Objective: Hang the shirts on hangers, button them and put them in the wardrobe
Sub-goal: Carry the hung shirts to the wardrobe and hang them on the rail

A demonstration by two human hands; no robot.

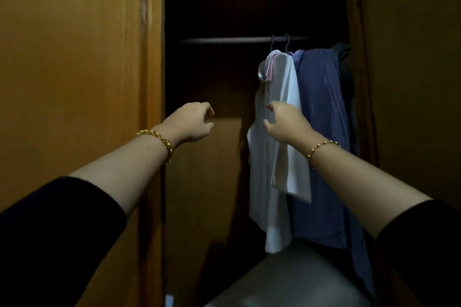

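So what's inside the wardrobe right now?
On the rail hang a white shirt, a blue shirt and a dark garment, bunched at the right. The dark garment is mostly covered; the upper interior is too dark to read.

Standing here, I can read nothing: no lettering, label or number shows on the white shirt point(284, 82), the blue shirt point(321, 107) just right of it, or the wardrobe door point(69, 57) to its left.
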